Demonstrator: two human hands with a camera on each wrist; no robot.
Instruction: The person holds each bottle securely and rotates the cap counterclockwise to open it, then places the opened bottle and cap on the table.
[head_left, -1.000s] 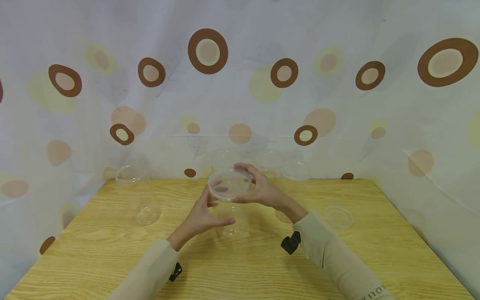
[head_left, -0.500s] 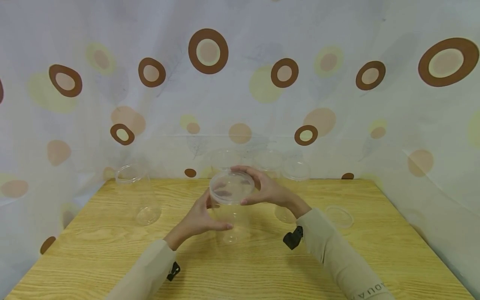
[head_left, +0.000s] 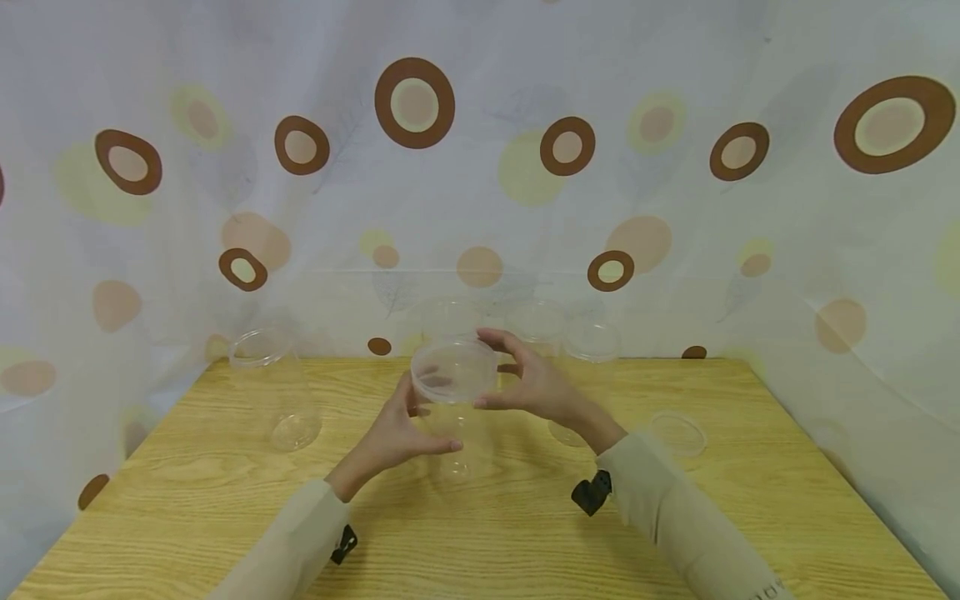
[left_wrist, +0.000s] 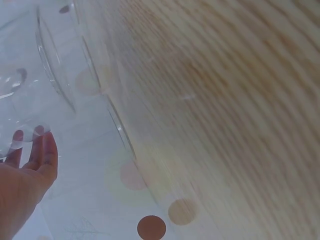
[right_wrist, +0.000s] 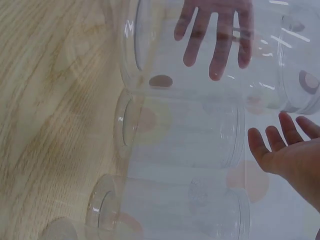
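A tall clear plastic jar (head_left: 450, 417) stands upright in my left hand (head_left: 393, 429), which grips its side with the thumb in front and fingers behind. Those spread fingers (right_wrist: 215, 40) show through the wall of the held jar (right_wrist: 167, 55) in the right wrist view. In the left wrist view, the left hand (left_wrist: 27, 185) has its fingertips at the jar. My right hand (head_left: 543, 387) is at the upper right of the jar, fingers loosely curved near the rim (head_left: 453, 400). A slight gap shows in the right wrist view beside the right hand (right_wrist: 292, 150). Whether a lid covers the mouth is hard to see.
Another clear jar (head_left: 273, 383) stands at the left of the wooden table (head_left: 487, 542). Several more jars, including one at back right (head_left: 592, 343), stand behind my hands. A loose clear lid (head_left: 678, 434) lies at the right. A patterned curtain (head_left: 480, 192) hangs behind.
My right hand has been turning and shifting about the jar's rim; its fingers now stand slightly farther right. The left hand keeps its grip, and the jar has moved a little left.
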